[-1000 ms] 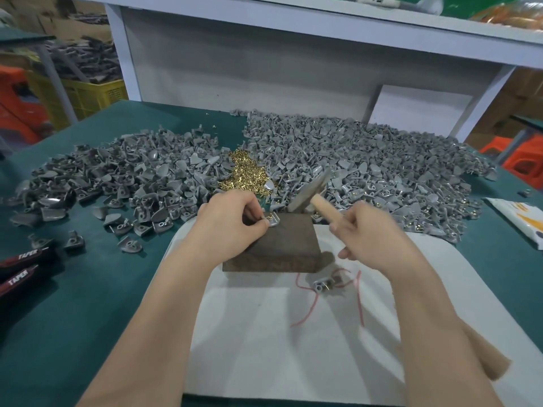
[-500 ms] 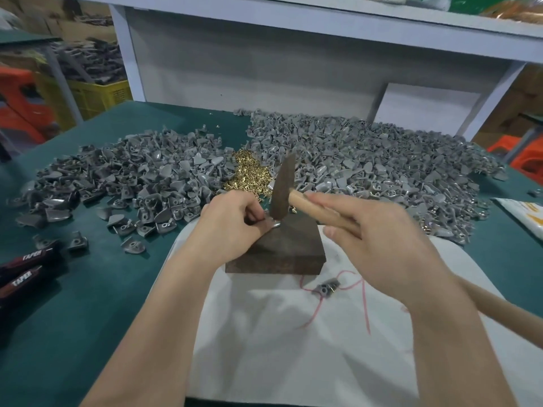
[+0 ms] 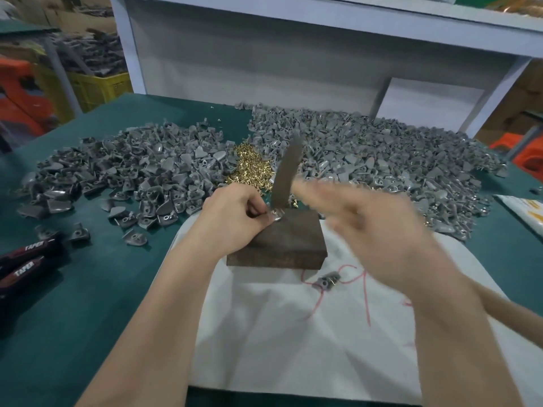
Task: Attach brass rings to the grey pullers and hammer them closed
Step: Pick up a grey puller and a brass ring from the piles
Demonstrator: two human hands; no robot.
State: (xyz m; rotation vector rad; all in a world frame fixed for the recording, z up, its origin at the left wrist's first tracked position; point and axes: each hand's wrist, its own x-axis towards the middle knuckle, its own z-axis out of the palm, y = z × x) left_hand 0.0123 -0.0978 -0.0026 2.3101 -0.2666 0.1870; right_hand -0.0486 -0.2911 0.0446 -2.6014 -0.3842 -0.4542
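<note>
Grey puller (image 3: 277, 215) is pinched on the far left corner of the wooden block (image 3: 282, 242) by the left grip (image 3: 235, 221). The blurred hammer (image 3: 286, 171) is held by its handle in the right grip (image 3: 379, 230), with its head down at the puller.

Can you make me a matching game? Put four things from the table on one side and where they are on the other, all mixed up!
Things: 1 brass rings; 2 brown block; 3 hammer; 4 pliers.
Places: A in the right hand; B far left on the green table; C between the two grey puller heaps; D on the white cloth, under the puller the left hand pinches.
Pairs: 1-C, 2-D, 3-A, 4-B.
</note>
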